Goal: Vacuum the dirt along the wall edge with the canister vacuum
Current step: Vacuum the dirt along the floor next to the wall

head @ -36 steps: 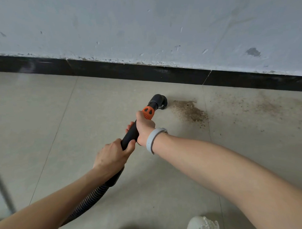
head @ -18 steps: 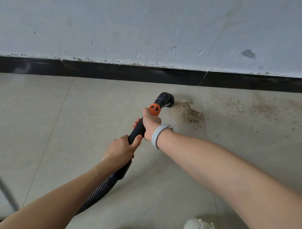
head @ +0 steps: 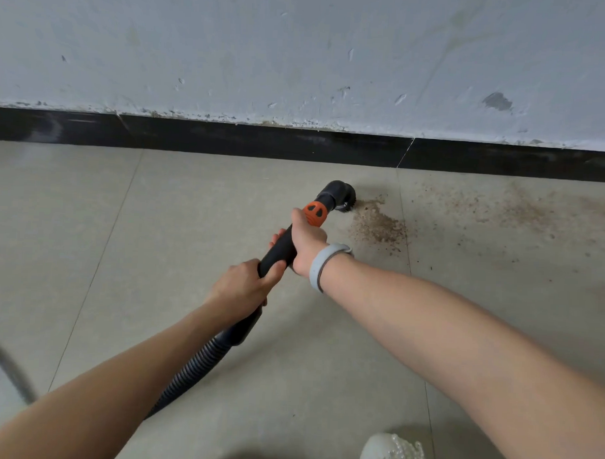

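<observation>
Both hands hold the black vacuum wand (head: 279, 249). My right hand (head: 306, 241) grips it just below the orange collar (head: 314, 213); my left hand (head: 242, 287) grips it lower, above the ribbed hose (head: 190, 371). The round black brush nozzle (head: 341, 196) touches the floor at the left edge of a brown dirt pile (head: 376, 225). Thinner dirt (head: 521, 209) is scattered on the tile to the right, near the black baseboard (head: 263, 140). The canister is out of view.
A scuffed white wall (head: 300, 57) rises above the baseboard. Beige floor tiles (head: 157, 224) spread to the left and toward me. A white shoe (head: 394, 454) shows at the bottom edge. A grey cord (head: 5, 366) crosses the lower left.
The nozzle has slid right and toward the wall, reaching the dirt pile's edge. The pile looks smaller on its left side. Both hands kept their grip.
</observation>
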`<act>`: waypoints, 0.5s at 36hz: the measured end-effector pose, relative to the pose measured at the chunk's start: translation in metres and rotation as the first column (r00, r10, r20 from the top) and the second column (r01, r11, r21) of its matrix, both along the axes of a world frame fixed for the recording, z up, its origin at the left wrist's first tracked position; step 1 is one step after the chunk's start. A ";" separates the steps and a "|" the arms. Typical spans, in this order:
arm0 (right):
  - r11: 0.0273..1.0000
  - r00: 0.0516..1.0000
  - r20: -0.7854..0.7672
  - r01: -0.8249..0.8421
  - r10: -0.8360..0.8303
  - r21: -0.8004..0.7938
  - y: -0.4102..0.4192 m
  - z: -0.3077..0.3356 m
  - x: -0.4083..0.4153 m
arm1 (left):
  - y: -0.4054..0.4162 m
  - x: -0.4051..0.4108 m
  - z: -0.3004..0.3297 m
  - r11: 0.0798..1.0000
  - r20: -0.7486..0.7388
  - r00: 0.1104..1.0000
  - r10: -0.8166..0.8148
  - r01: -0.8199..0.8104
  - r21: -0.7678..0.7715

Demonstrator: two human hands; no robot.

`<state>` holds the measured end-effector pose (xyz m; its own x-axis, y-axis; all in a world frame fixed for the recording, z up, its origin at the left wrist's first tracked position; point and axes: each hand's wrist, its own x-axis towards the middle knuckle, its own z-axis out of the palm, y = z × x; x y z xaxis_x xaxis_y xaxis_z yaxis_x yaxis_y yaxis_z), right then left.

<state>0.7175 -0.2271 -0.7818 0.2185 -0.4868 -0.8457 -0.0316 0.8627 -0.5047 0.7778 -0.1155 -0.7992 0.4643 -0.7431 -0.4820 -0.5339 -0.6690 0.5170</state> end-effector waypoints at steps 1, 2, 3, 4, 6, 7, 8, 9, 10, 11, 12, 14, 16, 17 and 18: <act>1.000 1.000 0.001 0.000 0.000 -0.001 -0.003 0.000 -0.001 | -0.003 -0.001 0.000 1.000 0.006 1.000 0.000 0.000 0.003; 1.000 1.000 0.003 0.002 -0.002 0.006 -0.004 0.000 -0.003 | -0.004 -0.003 -0.001 1.000 0.012 1.000 0.002 -0.002 0.006; 1.000 1.000 0.009 0.002 -0.002 0.016 -0.004 -0.001 -0.005 | -0.002 -0.006 -0.002 1.000 0.020 1.000 0.004 -0.005 0.012; 1.000 1.000 0.018 -0.001 0.000 0.029 -0.002 -0.002 -0.008 | 0.001 -0.008 -0.003 1.000 0.031 0.999 0.005 -0.005 0.019; 0.998 0.999 0.044 -0.001 -0.001 0.060 0.006 -0.006 -0.011 | 0.012 -0.011 -0.004 0.999 0.061 0.998 -0.003 0.000 0.034; 0.997 0.998 0.059 0.000 -0.005 0.075 0.011 -0.009 -0.013 | 0.018 -0.012 -0.004 0.999 0.076 0.997 -0.008 0.005 0.041; 0.996 0.997 0.072 0.004 -0.010 0.091 0.016 -0.011 -0.013 | 0.023 -0.011 -0.005 0.999 0.087 0.996 -0.011 0.008 0.044; 0.995 0.997 0.081 0.007 -0.016 0.104 0.021 -0.012 -0.014 | 0.029 -0.011 -0.005 0.999 0.092 0.996 -0.014 0.010 0.045; 0.994 0.996 0.085 0.009 -0.018 0.112 0.026 -0.014 -0.014 | 0.034 -0.010 -0.005 0.999 0.095 0.995 -0.017 0.012 0.047; 0.993 0.996 0.083 0.007 -0.016 0.115 0.031 -0.015 -0.014 | 0.040 -0.009 -0.005 0.999 0.094 0.995 -0.017 0.013 0.049; 0.993 0.997 0.080 0.004 -0.014 0.118 0.036 -0.016 -0.013 | 0.046 -0.009 -0.005 0.999 0.090 0.996 -0.016 0.011 0.050; 0.992 0.997 0.072 0.004 -0.014 0.126 0.046 -0.017 -0.014 | 0.056 -0.008 -0.005 0.998 0.078 0.997 -0.017 0.013 0.057; 0.992 0.998 0.065 0.000 -0.009 0.130 0.055 -0.018 -0.017 | 0.065 -0.007 -0.004 0.997 0.078 0.996 -0.038 0.032 0.074; 0.991 0.998 0.062 -0.007 -0.001 0.132 0.059 -0.018 -0.020 | 0.069 -0.007 -0.004 0.995 0.081 0.995 -0.051 0.044 0.085; 0.990 0.998 0.059 -0.014 0.006 0.137 0.063 -0.018 -0.024 | 0.073 -0.008 -0.004 0.993 0.088 0.994 -0.066 0.057 0.099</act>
